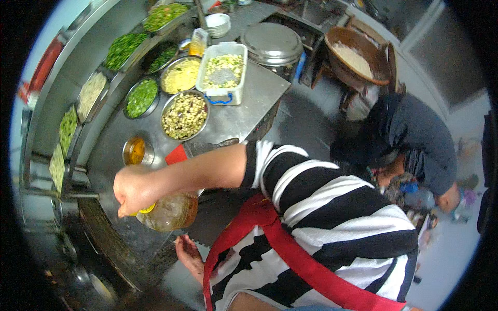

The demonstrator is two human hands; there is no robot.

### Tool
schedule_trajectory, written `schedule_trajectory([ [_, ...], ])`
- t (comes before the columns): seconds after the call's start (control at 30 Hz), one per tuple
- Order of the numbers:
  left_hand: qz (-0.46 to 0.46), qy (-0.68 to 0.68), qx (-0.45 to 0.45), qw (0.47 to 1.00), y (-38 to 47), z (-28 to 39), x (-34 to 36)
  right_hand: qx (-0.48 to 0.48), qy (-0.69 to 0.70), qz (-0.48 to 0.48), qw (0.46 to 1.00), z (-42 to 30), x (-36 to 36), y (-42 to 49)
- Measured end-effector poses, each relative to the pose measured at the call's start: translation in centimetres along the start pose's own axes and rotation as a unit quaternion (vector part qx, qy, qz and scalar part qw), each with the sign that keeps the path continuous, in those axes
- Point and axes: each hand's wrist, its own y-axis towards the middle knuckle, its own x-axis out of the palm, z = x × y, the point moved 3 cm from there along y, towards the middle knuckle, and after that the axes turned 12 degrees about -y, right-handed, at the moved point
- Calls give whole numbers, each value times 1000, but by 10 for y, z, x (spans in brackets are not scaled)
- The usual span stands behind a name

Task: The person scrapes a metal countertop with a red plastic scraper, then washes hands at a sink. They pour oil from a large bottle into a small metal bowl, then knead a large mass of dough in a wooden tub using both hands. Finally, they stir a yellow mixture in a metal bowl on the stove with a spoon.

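Observation:
My right hand is curled over the yellow top of a clear plastic jug that holds amber liquid; its fingers are partly hidden. Below the jug, my left hand is turned up with loosely bent fingers, nothing seen in it. A metal cup of orange-yellow liquid stands just beyond my right hand. Beside my forearm lies a flat scraper-like metal tool next to a red piece. Bowls of chopped green vegetable, diced pale and purple vegetable and yellow shreds stand farther along.
A white plastic tub of chopped food stands near the steel counter's edge, by a large lidded metal pot. Trays of greens line a raised shelf. A bent-over person is at right, near a brown basin of white powder.

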Motion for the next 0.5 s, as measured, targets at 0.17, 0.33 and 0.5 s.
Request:
schedule_trajectory([
  [0.17,65,67,-41,995,15,-8,-34,-97,-9,169,981,21,-114,-93],
  [0.33,-44,172,-33,984,23,-33,12,-103,-68,227,966,37,-205,-213],
  [0.5,-118,224,-72,965,33,-91,63,42,-215,205,954,91,-237,-317],
])
